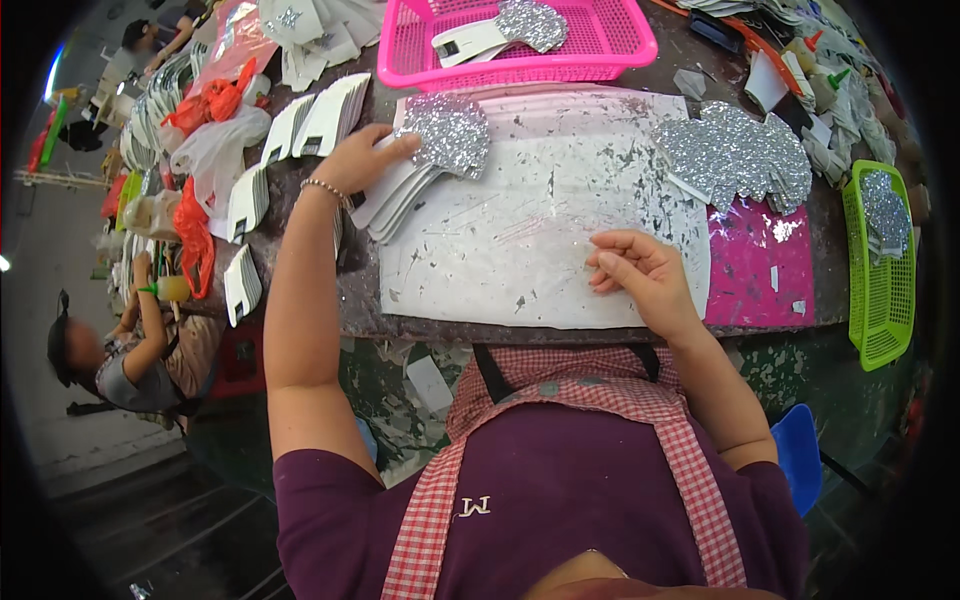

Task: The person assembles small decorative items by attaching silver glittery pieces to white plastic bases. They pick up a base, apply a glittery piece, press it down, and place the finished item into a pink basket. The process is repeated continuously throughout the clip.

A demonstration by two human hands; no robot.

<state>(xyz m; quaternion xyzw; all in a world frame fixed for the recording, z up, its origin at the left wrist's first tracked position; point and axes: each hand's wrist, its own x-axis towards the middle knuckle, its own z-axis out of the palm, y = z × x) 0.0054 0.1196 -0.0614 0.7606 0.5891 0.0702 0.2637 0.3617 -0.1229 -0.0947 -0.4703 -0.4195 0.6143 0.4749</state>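
Note:
My left hand (365, 165) is closed on the edge of a silver glitter-covered piece with a rounded end (447, 132), its thumb lying on top. Beneath it fans a stack of white strips (402, 200), which look like part of the same kind of piece. The stack rests on the left side of a paint-marked white sheet (540, 250). Over the right part of that sheet hovers my right hand (648, 280), fingers loosely bent and apart, with nothing visible in them. Several overlapping silver glitter pieces (735, 155) lie beyond it to the right.
A pink basket (515, 78) at the back holds glitter pieces. White card stacks (330, 115) and plastic bags (222, 150) crowd the left. A magenta sheet (760, 270) and a green basket (882, 330) are on the right. Another person (150, 350) works at far left.

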